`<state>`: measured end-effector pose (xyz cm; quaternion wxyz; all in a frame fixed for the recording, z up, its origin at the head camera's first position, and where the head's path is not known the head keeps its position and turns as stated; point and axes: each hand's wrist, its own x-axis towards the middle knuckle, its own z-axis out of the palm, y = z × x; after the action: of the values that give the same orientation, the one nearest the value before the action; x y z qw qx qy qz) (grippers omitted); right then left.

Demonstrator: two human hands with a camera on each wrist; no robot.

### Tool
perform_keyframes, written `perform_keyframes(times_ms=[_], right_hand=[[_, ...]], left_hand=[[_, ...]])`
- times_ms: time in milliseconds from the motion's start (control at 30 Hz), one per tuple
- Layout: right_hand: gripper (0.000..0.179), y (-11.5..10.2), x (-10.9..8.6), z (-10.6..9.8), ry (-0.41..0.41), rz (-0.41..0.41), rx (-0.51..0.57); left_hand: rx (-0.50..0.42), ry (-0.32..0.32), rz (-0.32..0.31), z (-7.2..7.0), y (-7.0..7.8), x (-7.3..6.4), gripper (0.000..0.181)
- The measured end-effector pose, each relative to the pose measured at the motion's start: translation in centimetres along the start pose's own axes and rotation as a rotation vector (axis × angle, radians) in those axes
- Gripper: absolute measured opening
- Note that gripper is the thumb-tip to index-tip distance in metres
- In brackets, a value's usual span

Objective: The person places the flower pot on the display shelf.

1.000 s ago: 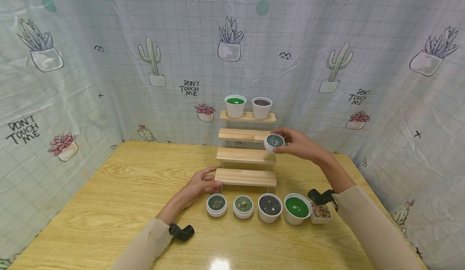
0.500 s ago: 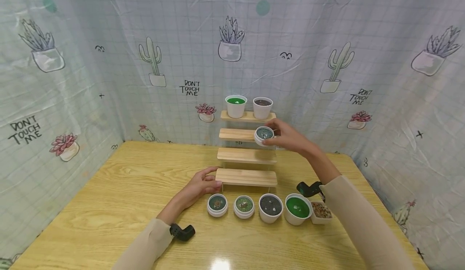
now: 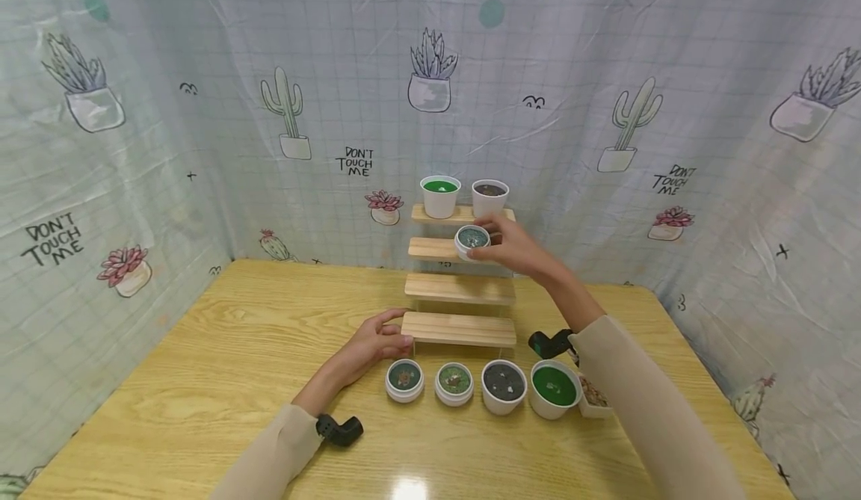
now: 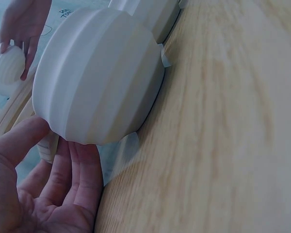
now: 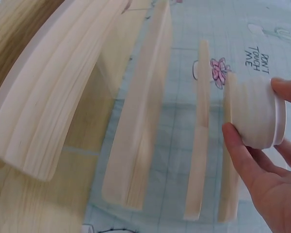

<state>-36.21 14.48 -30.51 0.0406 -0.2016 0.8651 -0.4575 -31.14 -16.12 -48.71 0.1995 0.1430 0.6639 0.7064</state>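
Note:
My right hand (image 3: 513,247) grips a small white ribbed pot (image 5: 256,112) with a dark teal top, thumb on one side and fingers on the other. In the head view the pot overlaps the second plank (image 3: 430,247) from the top of a wooden tiered stand (image 3: 460,286). Whether it touches that plank I cannot tell. At the stand's lower left, my left hand (image 3: 373,344) pinches the end of the bottom plank (image 3: 457,329). In the left wrist view a white ribbed pot (image 4: 99,77) partly hides the plank and stands close to the left fingertips.
On the top plank stand a green-topped pot (image 3: 440,202) and a brown-topped pot (image 3: 489,201). A row before the stand holds two low pots, a dark-topped pot (image 3: 503,392), a green-topped pot (image 3: 554,394) and a square container (image 3: 595,404), partly behind the right sleeve. A printed curtain hangs behind.
My right hand has carried the small pot left and slightly up, from the stand's right edge to before the second plank. The left hand keeps its hold on the bottom plank.

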Motion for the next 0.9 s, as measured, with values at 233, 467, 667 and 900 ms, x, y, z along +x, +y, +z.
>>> perform_keyframes(times_ms=[233,467,667,900], right_hand=[[0.068,-0.8,1.1,0.9,0.041,0.023,0.015],[0.063,-1.0,2.1,2.2,0.066,0.027,-0.002],[0.063,-1.1,2.5,3.4,0.078,0.013,-0.004],[0.062,-0.9,3.7,4.2,0.105,0.004,0.028]], left_hand=[[-0.001,0.001,-0.003,0.0,-0.1,0.1,0.078],[-0.012,-0.001,-0.003,0.0,0.0,0.3,0.08],[-0.018,0.001,-0.009,-0.1,-0.1,0.2,0.079],[-0.025,0.014,-0.01,-0.2,-0.2,0.4,0.081]])
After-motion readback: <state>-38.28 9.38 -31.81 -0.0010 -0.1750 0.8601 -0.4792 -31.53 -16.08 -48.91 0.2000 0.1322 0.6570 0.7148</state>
